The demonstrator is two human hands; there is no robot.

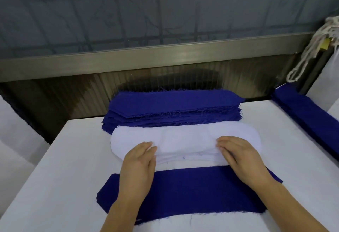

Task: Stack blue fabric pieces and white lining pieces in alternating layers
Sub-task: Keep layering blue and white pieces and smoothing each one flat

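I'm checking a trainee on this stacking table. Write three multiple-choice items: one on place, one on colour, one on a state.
1. Where does the white lining pile lie?
A. Between the blue stack and the single blue piece
B. On top of the blue stack
C. Off the table

2. What colour is the single piece nearest the person?
A. White
B. Blue
C. Grey

3. What are the hands doing?
A. Resting idle on the table
B. Fingers at the near edge of the lining pile
C. Lifting the blue stack

Answers: 1 A, the blue stack lies behind it and the single piece in front. 2 B, it is dark blue. 3 B, the left hand and right hand both reach that edge.
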